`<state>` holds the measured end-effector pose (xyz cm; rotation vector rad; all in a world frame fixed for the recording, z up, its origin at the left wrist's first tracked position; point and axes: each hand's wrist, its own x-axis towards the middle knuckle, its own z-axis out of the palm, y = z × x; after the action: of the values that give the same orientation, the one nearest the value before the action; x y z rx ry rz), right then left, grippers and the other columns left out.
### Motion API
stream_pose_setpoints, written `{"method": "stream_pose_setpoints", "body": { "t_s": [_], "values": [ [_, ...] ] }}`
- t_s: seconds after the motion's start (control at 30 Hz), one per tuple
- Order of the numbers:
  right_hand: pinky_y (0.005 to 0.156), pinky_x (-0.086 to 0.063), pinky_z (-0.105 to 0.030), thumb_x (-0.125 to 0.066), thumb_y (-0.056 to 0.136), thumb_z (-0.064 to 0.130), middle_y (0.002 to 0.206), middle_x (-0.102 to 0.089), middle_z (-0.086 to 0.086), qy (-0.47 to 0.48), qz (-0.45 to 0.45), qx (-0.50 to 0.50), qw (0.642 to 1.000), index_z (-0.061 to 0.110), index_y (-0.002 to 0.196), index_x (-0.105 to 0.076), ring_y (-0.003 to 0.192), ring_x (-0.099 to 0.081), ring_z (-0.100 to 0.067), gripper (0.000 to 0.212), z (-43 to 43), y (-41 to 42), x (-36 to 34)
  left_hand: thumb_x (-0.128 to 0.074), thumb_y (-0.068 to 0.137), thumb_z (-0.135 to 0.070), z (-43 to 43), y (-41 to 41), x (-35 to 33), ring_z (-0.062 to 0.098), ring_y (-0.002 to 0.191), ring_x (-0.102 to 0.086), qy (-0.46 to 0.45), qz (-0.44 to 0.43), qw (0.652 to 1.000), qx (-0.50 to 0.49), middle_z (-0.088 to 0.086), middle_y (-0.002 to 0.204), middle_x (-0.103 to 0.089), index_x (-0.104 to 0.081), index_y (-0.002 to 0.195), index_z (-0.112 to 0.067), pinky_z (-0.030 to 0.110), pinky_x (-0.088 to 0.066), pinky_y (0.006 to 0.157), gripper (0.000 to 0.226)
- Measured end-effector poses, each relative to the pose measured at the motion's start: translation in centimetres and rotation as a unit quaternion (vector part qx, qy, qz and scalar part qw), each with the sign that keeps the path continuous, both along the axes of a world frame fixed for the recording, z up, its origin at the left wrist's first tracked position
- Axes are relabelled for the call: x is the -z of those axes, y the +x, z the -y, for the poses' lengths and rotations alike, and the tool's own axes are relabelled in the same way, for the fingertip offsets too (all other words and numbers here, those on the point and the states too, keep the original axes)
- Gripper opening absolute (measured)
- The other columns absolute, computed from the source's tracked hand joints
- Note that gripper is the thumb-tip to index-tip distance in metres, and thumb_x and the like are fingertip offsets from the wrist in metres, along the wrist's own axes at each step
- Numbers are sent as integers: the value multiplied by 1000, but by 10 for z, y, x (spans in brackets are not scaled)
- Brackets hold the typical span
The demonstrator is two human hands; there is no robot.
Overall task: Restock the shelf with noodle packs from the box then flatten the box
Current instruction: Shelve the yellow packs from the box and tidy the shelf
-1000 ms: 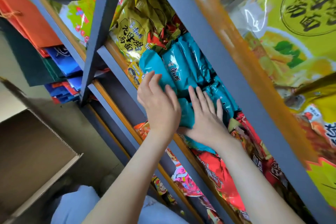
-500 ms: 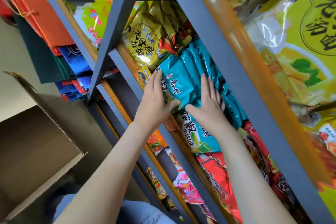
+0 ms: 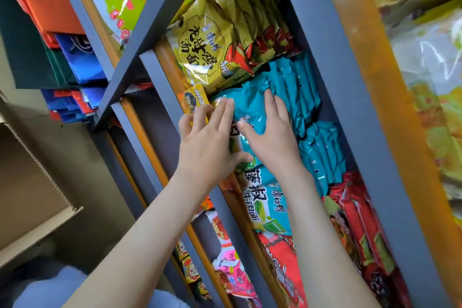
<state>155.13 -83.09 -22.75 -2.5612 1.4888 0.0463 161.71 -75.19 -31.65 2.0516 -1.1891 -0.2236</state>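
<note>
A teal noodle pack (image 3: 252,105) stands at the front of a row of teal packs (image 3: 322,152) on the grey shelf (image 3: 160,87). My left hand (image 3: 207,142) lies with straight fingers against the pack's left edge, and its thumb touches the lower front. My right hand (image 3: 272,135) presses flat on the pack's face with spread fingers. Another teal pack (image 3: 267,202) with large print stands just below my hands. The open cardboard box (image 3: 37,182) is at the lower left, and its inside looks bare where visible.
Yellow noodle packs (image 3: 207,40) fill the shelf beside the teal row, and red packs (image 3: 350,220) sit on the other side. Pink and red packs (image 3: 232,275) lie on the lower shelf. Coloured paper bags (image 3: 75,57) hang at the left.
Both hands have slid along the shelf from the lower teal pack to the one beside the yellow packs. The lower pack with large print now shows uncovered.
</note>
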Motion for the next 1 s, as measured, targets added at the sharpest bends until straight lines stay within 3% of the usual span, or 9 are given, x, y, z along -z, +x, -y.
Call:
{"method": "stream_pose_setpoints", "body": {
  "t_s": [0.13,0.2,0.3,0.43,0.5,0.6,0.67,0.83,1.0],
  "values": [
    [115,-15,-31,-58,89,41,159,-1,8,20,-16,7,1000,27,152,-6,145,-8,-13,83,-4,-9,-5,-46,64,-79,-3,-11,-1,30,120,-52,-1,-6,1000,0,5,136,-54,-52,133,-6,41,-22,96,101],
    [114,-14,-29,-58,88,43,158,0,11,42,-8,15,999,31,151,-6,145,-7,-11,83,-3,-5,-7,-54,63,-78,0,-10,0,31,121,-52,-4,-6,1000,0,7,136,-55,-52,133,-4,41,-23,98,101],
    [109,-12,-22,-52,91,47,158,-8,13,74,67,36,994,34,149,-16,144,-10,-6,70,2,-1,-11,-65,59,-71,1,-10,-1,31,122,-52,-8,-34,999,-8,11,137,-53,-49,134,-1,39,-24,99,104],
    [103,-13,-12,-37,100,34,154,-24,8,26,148,64,987,27,146,-32,140,-22,-6,47,17,-3,-19,-65,72,-50,-1,-13,-6,29,131,-36,-76,-78,994,-6,14,149,-35,-33,144,-2,40,-20,105,91],
    [106,-12,-12,-36,102,25,154,-25,7,22,133,73,988,25,146,-33,140,-22,-6,45,31,-5,-22,-57,74,-31,-4,-10,-15,27,135,-27,-136,-122,983,30,12,153,-27,-31,145,-6,39,-16,109,80],
    [114,-6,-20,-37,102,21,157,-18,7,49,93,57,993,25,148,-27,143,-14,-6,48,45,-5,-22,-46,81,-32,0,-8,-30,24,137,-25,-186,-146,971,48,10,153,-24,-36,143,-11,37,-14,110,67],
    [110,-3,-17,-34,102,23,158,-10,7,78,85,55,992,26,150,-20,143,-9,-5,50,47,-3,-22,-42,88,-39,9,-13,-33,26,137,-25,-180,-127,975,41,11,155,-22,-37,144,-14,40,-17,110,61],
    [116,-2,-32,-24,103,39,160,0,6,110,68,94,987,33,150,-3,146,-1,-10,52,49,-10,-17,-41,89,-45,33,-31,-36,28,144,-12,-156,-91,983,2,15,156,-21,-39,144,-12,46,-9,116,64],
    [114,-3,-25,-25,104,31,159,-7,4,94,30,101,990,24,151,-13,145,-7,-11,49,52,-19,-21,-42,88,-38,49,-53,-39,30,144,-11,-144,-93,985,-28,15,151,-33,-51,136,-14,53,-10,116,55]
  ]
}}
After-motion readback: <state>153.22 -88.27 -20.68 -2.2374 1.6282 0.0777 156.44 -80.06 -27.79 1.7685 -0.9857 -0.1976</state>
